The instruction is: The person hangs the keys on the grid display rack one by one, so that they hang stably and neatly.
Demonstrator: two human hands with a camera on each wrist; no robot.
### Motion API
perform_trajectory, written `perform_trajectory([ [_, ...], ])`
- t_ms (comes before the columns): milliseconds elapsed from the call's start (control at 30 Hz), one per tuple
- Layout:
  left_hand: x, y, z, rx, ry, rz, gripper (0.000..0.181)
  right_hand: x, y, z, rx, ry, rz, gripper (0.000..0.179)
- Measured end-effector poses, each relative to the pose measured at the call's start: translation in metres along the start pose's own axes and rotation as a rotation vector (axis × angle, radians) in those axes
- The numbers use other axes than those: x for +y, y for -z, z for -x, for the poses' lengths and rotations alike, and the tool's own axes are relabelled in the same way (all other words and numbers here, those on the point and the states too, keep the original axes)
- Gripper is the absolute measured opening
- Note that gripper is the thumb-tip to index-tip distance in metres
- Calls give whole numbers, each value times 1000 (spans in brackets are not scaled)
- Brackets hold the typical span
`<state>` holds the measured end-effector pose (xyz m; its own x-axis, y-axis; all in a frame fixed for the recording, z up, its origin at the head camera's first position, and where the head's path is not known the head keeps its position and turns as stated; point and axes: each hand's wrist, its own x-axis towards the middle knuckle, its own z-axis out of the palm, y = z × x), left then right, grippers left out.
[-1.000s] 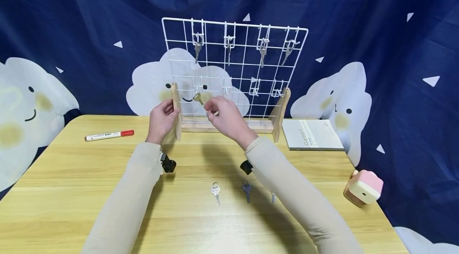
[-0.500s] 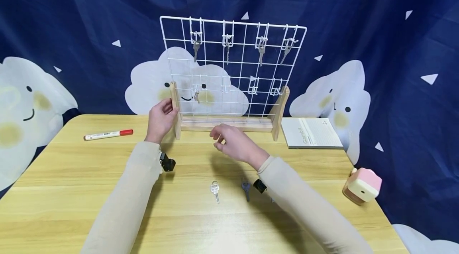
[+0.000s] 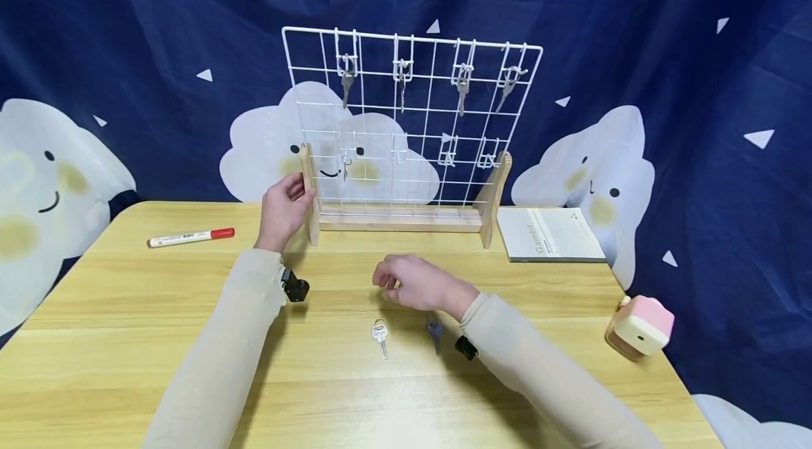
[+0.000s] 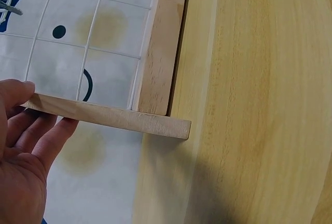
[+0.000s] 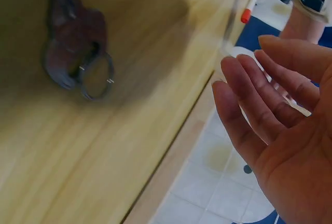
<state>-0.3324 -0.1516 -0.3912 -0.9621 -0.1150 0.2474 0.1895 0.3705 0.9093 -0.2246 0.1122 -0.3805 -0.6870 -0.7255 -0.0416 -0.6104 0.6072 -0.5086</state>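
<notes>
My left hand (image 3: 282, 213) grips the left wooden post (image 4: 109, 116) of a white wire grid rack (image 3: 433, 111), thumb on one side and fingers on the other. Low over the table, my right hand (image 3: 419, 283) holds nothing, its fingers loosely bent. Close to it lie a silver key (image 3: 380, 340) and a darker key (image 3: 434, 336) with a ring, which looks large and blurred in the right wrist view. From the lower left hook hangs a small key (image 3: 346, 165). Several keys, among them a left one (image 3: 347, 81), hang along the upper hooks.
Bare hooks, such as one (image 3: 447, 153), line the rest of the lower row. A red-capped marker (image 3: 190, 237) lies at left. On the right are a notebook (image 3: 550, 234) and a pink and cream pencil sharpener (image 3: 641, 328) near the table edge.
My right hand has let go of the key at the lower left hook and moved down toward the table keys. That key now hangs there. My left hand has stayed on the post.
</notes>
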Motion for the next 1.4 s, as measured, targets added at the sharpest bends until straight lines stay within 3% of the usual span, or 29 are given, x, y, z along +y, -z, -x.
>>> perform_trajectory([
  [467,-1,0,0,0,-14,5,46,2,-22,0,-127,4,6,31],
  [833,1,0,1,3,-14,-17,46,3,-30,2,-145,-9,59,24],
  [1133,1,0,0,5,-7,-8,46,3,-33,0,-134,55,122,18],
  [1400,1,1,1,-2,4,11,46,4,-33,0,-129,44,67,23],
])
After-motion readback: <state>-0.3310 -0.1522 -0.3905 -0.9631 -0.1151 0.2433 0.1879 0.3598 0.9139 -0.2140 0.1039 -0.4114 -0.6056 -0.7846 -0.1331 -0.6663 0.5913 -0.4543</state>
